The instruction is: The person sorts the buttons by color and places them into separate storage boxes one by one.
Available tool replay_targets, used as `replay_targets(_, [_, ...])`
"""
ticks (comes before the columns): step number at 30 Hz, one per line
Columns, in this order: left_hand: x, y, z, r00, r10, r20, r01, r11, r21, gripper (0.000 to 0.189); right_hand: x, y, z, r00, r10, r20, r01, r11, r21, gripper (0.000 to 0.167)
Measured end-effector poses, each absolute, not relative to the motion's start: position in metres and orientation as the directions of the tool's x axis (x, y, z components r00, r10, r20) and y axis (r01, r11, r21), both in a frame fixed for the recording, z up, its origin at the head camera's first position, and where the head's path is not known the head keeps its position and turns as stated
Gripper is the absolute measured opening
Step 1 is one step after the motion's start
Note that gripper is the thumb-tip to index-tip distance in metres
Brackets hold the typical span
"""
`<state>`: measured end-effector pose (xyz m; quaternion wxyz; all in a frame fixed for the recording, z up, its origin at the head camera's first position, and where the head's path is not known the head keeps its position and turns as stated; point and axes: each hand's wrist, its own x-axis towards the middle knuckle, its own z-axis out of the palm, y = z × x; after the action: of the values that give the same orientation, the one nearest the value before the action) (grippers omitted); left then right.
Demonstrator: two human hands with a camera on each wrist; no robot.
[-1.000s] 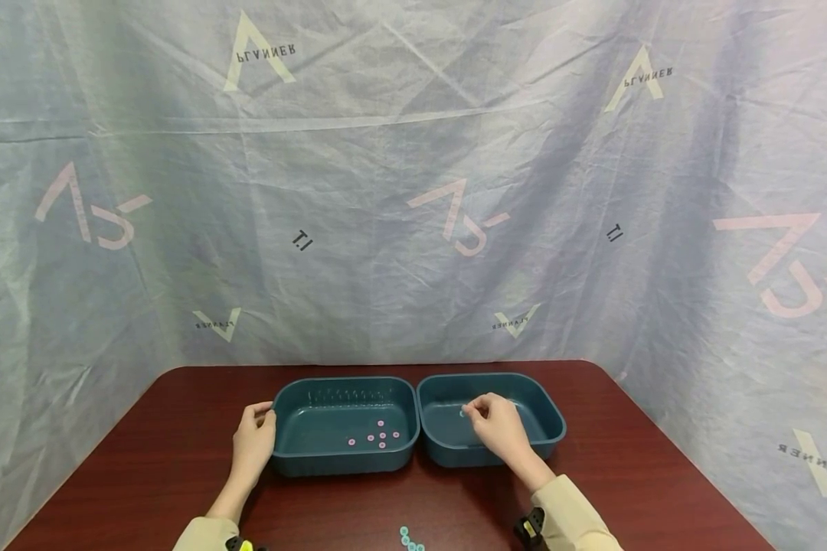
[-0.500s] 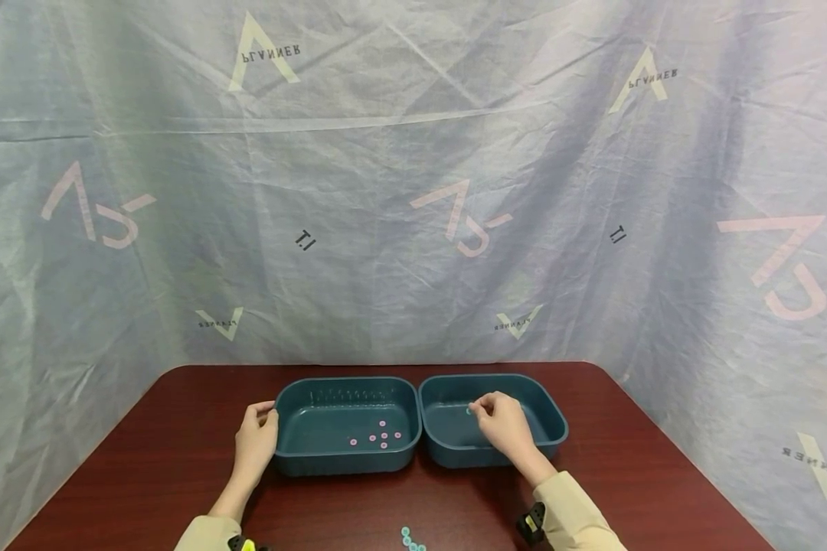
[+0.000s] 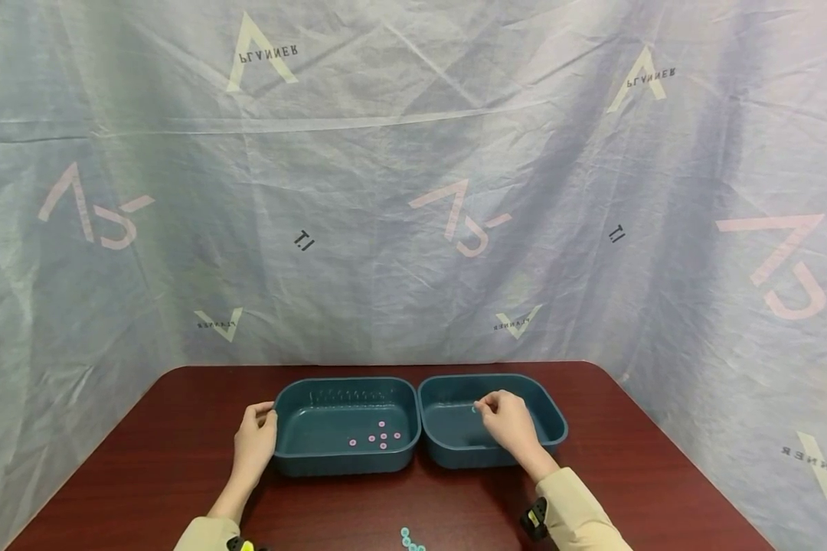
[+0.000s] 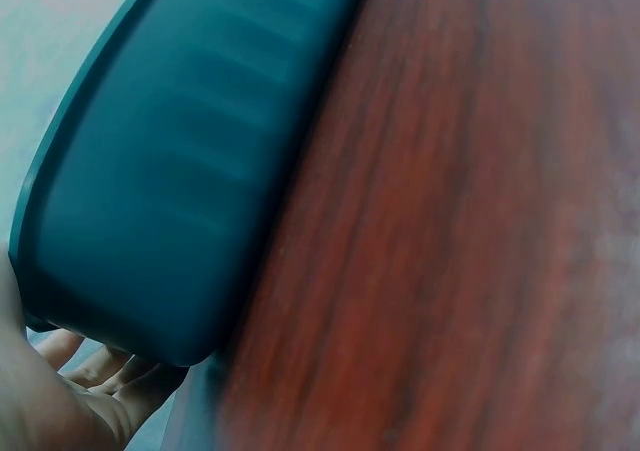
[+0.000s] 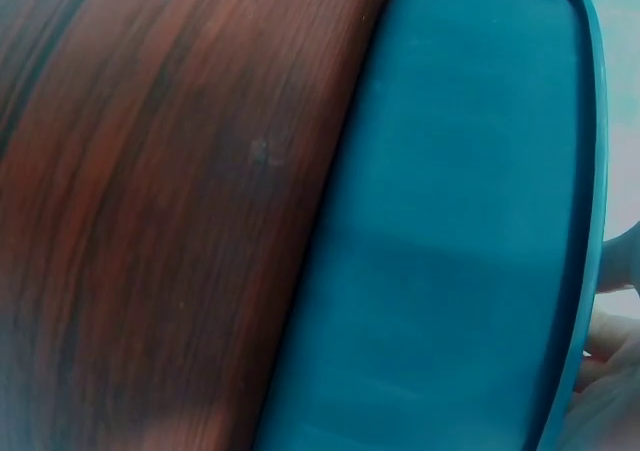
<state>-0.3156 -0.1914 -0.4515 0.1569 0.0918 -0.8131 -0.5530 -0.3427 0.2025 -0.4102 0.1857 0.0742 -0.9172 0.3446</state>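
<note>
My right hand [image 3: 510, 421] has slid a little rightward over the right-hand dark teal plastic tub [image 3: 455, 458]. The tiny round mint-green bead [image 3: 474, 409] came along, pinched in my fingertips, so I think it isn't dropped yet. My left hand [image 3: 255, 440] holds the left-hand dark teal plastic tub's end [image 3: 344, 464].

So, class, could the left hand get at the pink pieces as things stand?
Probably yes: the left hand is at the left tray, whose open top leaves the way free, and nothing covers the pink pieces inside.
</note>
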Motion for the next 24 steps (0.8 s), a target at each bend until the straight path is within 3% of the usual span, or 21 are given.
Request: replay_targets(24, [-0.3162,-0.1920,-0.4524,-0.935,-0.321,0.154,0.023,0.375,0.927,0.045,-0.3469,0.2053,-0.4126,-0.910,0.011,0.415,-0.260,0.765,-0.590,0.011])
